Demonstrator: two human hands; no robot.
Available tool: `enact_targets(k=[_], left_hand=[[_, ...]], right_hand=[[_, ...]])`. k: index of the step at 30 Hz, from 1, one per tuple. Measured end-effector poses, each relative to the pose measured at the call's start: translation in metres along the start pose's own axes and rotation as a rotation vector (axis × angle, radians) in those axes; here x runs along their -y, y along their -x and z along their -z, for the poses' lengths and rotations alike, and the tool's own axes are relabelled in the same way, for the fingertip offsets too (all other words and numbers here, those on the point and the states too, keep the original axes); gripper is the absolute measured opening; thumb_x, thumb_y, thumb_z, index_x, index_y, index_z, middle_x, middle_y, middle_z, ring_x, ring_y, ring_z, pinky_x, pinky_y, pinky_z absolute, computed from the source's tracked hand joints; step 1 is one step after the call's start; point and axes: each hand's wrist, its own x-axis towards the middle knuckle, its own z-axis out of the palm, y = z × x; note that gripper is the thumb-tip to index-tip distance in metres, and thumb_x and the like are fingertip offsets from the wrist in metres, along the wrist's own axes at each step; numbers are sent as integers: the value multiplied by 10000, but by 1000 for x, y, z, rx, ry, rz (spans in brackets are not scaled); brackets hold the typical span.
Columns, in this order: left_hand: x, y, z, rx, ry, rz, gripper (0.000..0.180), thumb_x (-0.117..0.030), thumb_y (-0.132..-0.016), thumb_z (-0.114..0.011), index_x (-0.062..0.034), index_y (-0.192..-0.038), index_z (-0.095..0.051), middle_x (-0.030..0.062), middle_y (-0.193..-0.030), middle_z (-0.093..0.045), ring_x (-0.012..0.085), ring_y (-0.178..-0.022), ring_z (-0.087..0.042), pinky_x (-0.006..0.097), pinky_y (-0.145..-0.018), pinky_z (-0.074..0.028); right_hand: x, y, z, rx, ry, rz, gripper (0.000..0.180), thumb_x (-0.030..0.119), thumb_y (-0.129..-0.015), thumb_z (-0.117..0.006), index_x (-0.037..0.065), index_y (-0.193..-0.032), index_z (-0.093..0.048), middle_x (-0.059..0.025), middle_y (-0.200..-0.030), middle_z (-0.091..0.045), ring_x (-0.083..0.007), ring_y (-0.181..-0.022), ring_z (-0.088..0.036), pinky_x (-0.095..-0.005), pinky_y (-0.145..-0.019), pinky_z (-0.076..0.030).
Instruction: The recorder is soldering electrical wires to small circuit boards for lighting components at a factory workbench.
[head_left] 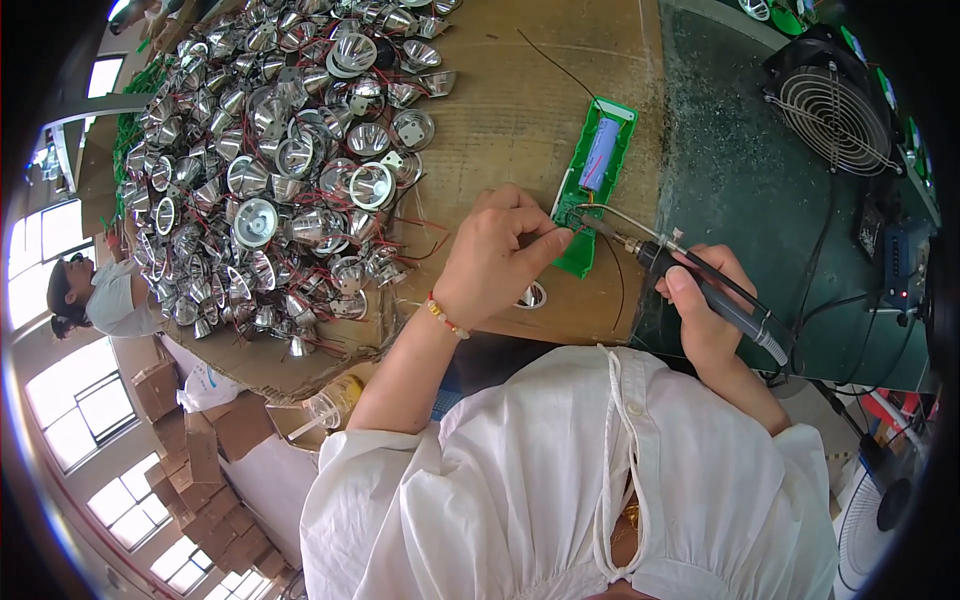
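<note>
A soldering iron (690, 275) is gripped in the right hand (705, 300), its tip on the green circuit board (595, 175) at centre; a wire is pinched by the left hand (495, 255). A steady joint seems required next.

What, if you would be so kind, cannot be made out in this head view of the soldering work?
- The joint where the black-handled soldering iron tip meets the green circuit board: too small to tell.
- What the left hand pinches: hidden by its fingers.
- The shiny round part under that hand: mostly covered.
- The grey round fan: partly cut off by the dark rim.
</note>
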Motion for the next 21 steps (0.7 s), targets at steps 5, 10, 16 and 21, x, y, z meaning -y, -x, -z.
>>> enact_targets(k=[5, 10, 16, 21], left_hand=[[1, 0, 0, 6, 12, -4, 125, -159, -740, -664, -36, -721, -659, 87, -772, -541, 251, -790, -502, 335, -678, -417], [2, 0, -1, -1, 39, 11, 129, -164, -741, -663, -37, -723, -660, 87, -773, -540, 250, -790, -503, 335, -678, -417], [0, -1, 1, 6, 20, 24, 131, -167, -735, -668, -37, -723, -660, 86, -771, -538, 246, -778, -506, 336, -676, -417], [-2, -2, 1, 3, 7, 26, 120, -151, -746, -661, -32, -733, -658, 78, -738, -545, 228, -710, -521, 322, -625, -424]], right_hand=[[-1, 1, 0, -14, -15, 4, 146, 83, -789, -636, -21, -850, -554, -68, -681, -610, -78, -613, -555, -205, -564, -436], [0, 2, -1, -72, -139, 23, 159, 85, -791, -630, -35, -854, -546, -93, -713, -602, -108, -630, -572, -222, -582, -456], [-1, 3, 10, -25, -113, 117, 166, 83, -805, -581, -31, -893, -499, -103, -816, -540, -122, -634, -543, -229, -571, -454], [-1, -2, 20, -117, -164, 128, 131, 59, -806, -590, -27, -859, -506, -101, -756, -582, -116, -646, -570, -238, -597, -472]])
